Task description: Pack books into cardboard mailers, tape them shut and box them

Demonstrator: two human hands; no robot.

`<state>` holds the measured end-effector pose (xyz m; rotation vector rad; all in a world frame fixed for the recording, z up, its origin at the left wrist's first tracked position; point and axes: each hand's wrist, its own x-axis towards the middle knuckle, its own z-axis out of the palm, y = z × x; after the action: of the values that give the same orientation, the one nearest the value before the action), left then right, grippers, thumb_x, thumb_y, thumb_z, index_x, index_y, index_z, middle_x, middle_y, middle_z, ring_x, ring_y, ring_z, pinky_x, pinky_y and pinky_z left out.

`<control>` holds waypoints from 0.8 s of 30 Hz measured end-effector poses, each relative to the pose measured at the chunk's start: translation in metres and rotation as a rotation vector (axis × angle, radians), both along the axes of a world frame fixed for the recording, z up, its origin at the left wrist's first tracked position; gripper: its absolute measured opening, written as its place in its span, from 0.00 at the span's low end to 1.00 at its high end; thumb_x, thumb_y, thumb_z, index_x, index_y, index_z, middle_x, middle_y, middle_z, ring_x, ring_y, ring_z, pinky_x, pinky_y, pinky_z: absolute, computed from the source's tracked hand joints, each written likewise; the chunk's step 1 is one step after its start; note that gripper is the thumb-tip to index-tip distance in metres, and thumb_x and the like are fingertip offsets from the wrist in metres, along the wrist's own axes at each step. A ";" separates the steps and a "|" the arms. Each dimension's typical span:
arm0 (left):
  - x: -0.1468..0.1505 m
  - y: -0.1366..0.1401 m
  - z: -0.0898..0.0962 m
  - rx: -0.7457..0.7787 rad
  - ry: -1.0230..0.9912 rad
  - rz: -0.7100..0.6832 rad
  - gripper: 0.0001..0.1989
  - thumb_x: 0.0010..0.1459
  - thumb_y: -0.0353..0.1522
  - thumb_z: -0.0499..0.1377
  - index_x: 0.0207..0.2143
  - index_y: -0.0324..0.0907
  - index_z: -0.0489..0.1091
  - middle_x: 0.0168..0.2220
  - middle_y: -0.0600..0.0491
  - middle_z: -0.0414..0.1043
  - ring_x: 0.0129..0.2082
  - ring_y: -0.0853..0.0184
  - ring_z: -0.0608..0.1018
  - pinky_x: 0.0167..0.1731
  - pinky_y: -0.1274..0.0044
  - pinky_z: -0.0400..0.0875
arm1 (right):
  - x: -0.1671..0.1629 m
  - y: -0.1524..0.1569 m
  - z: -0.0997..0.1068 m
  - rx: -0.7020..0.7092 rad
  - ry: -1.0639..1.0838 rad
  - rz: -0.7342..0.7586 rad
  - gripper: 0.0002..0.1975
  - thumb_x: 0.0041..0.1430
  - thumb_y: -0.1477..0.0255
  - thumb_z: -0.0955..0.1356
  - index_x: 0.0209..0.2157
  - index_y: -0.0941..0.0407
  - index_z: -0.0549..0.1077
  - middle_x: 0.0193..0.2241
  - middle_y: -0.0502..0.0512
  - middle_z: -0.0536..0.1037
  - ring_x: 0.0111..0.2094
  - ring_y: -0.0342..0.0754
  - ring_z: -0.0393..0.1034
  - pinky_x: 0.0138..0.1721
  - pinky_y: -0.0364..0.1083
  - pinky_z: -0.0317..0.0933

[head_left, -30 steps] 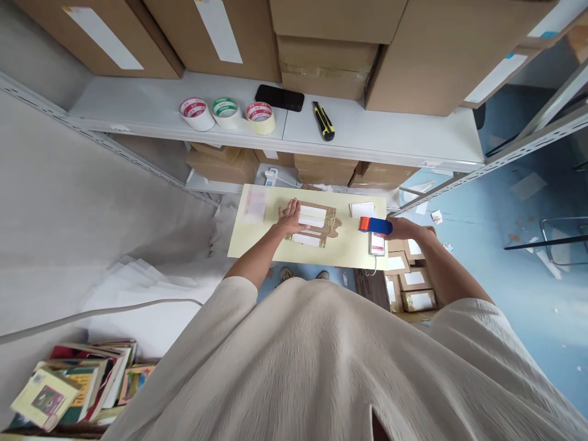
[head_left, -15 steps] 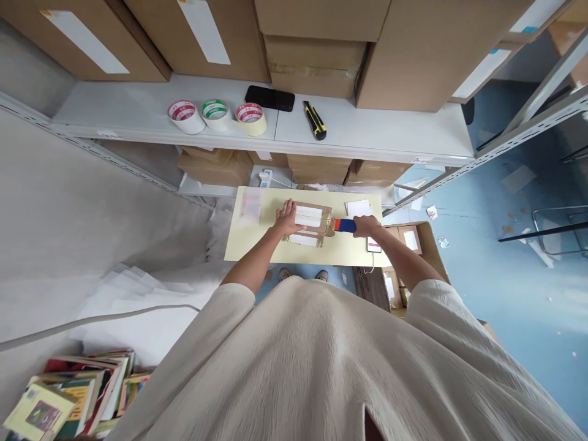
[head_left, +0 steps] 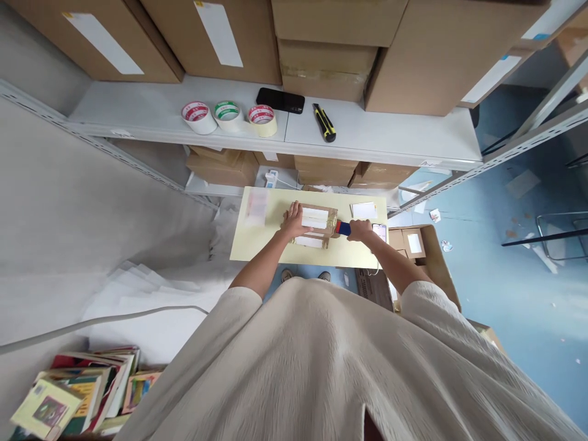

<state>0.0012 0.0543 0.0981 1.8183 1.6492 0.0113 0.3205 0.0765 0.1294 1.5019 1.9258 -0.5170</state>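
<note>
A small cardboard box (head_left: 331,215) with white labels and shiny tape at its right end lies over another labelled box (head_left: 325,243) on the pale yellow tabletop (head_left: 257,242). My left hand (head_left: 294,222) holds the upper box at its left end, fingers on the far side and thumb across the top. My right hand (head_left: 359,230) is closed around a blue and orange-red tape dispenser (head_left: 343,228) against the box's right end. Its head is hard to make out. Beside that hand lie a lit phone (head_left: 379,232) and white labels (head_left: 364,210).
Above the table, a grey shelf (head_left: 151,116) bears tape rolls (head_left: 199,117), a black phone (head_left: 280,100), a utility knife (head_left: 324,122) and large cartons (head_left: 413,55). An open carton (head_left: 443,263) of small boxes stands right of the table. Books (head_left: 82,392) are piled at lower left.
The view has shifted slightly, so everything appears a little further right. My right hand and the tape dispenser have moved closer to the box; the phone beside it shows more fully.
</note>
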 end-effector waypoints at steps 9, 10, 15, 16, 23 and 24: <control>-0.001 0.002 -0.007 0.036 -0.045 0.023 0.72 0.61 0.63 0.71 0.88 0.39 0.38 0.89 0.31 0.29 0.89 0.41 0.34 0.85 0.48 0.37 | 0.062 -0.035 -0.017 0.109 0.149 -0.578 0.33 0.78 0.47 0.67 0.65 0.62 0.73 0.55 0.76 0.85 0.59 0.69 0.82 0.62 0.61 0.69; -0.001 0.001 -0.007 0.042 -0.046 0.025 0.72 0.61 0.63 0.71 0.88 0.38 0.39 0.89 0.30 0.30 0.89 0.41 0.34 0.85 0.48 0.37 | 0.061 -0.040 -0.021 0.118 0.170 -0.612 0.30 0.80 0.52 0.65 0.66 0.63 0.73 0.56 0.77 0.85 0.60 0.70 0.81 0.63 0.62 0.68; -0.001 -0.003 -0.005 0.074 -0.052 0.025 0.68 0.63 0.61 0.71 0.88 0.38 0.42 0.89 0.30 0.31 0.89 0.41 0.37 0.85 0.48 0.38 | 0.045 -0.060 -0.040 0.161 0.242 -0.641 0.25 0.76 0.58 0.66 0.64 0.58 0.76 0.55 0.75 0.85 0.60 0.71 0.81 0.66 0.67 0.67; -0.001 -0.004 -0.005 0.084 -0.052 0.025 0.67 0.63 0.60 0.71 0.88 0.39 0.43 0.89 0.31 0.32 0.89 0.41 0.37 0.85 0.48 0.38 | 0.041 -0.064 -0.043 0.174 0.260 -0.645 0.25 0.76 0.56 0.67 0.63 0.57 0.77 0.55 0.74 0.85 0.60 0.71 0.81 0.65 0.68 0.67; -0.006 -0.014 0.001 0.152 -0.118 0.042 0.62 0.61 0.57 0.74 0.86 0.42 0.52 0.89 0.33 0.35 0.89 0.39 0.39 0.84 0.45 0.34 | 0.017 -0.064 -0.040 0.367 0.444 -0.748 0.23 0.73 0.54 0.70 0.59 0.54 0.78 0.61 0.75 0.80 0.63 0.70 0.77 0.65 0.65 0.71; -0.008 -0.014 0.002 0.168 -0.137 0.068 0.60 0.62 0.57 0.74 0.86 0.43 0.54 0.89 0.34 0.36 0.89 0.39 0.39 0.84 0.45 0.35 | 0.011 -0.059 -0.036 0.379 0.504 -0.761 0.23 0.72 0.55 0.70 0.59 0.54 0.78 0.61 0.74 0.80 0.63 0.69 0.77 0.65 0.64 0.71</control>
<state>-0.0064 0.0403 0.1002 1.8386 1.6532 0.3064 0.3313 0.0178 0.0934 2.5701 1.8076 -0.9685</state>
